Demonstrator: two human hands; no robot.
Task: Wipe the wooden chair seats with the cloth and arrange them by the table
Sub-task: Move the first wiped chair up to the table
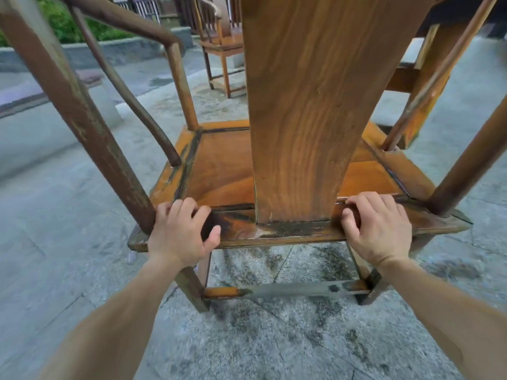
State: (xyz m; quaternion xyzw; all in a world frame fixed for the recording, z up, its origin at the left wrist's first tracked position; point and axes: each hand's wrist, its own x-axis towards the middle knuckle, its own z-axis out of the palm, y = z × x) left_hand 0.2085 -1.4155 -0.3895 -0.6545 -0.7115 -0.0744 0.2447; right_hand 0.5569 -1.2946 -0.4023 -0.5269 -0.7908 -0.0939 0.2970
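Note:
A worn wooden armchair (299,105) fills the view, seen from behind its broad back splat. Its orange seat (219,165) shows on both sides of the splat. My left hand (181,231) grips the rear seat rail (296,231) beside the left back post, fingers curled over the top and thumb on the outer face. My right hand (380,226) grips the same rail to the right of the splat. No cloth is in view.
A second wooden chair (222,48) stands farther off on the grey stone paving (274,338). A wooden table leg and rail (419,86) show at the upper right. A low stone curb with green plants (68,26) lies at the upper left.

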